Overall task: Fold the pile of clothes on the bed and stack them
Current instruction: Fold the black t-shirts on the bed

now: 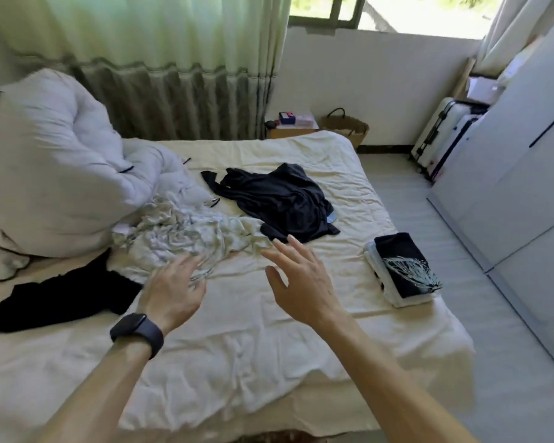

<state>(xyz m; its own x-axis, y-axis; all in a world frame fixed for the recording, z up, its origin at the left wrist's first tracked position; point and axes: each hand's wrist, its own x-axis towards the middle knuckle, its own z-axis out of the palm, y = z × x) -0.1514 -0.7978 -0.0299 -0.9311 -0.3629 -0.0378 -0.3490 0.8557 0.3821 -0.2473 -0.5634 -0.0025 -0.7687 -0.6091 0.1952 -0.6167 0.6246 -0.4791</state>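
While both hands hover open, fingers spread, holding nothing: left hand (176, 282) over pale patterned garment (186, 238), right hand (301, 279) at its edge. Garment lies crumpled, well left of folded stack (403, 270) on bed (237, 346). Better: pinch two corners, lift, spread flat left of stack, then fold.

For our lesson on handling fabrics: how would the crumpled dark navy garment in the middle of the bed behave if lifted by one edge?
Probably floppy: the crumpled dark navy garment lies in soft, loose folds on the cream bedsheet. Likely light, since the cloth looks thin. It may hang unevenly, as a narrow end trails out at its far left.
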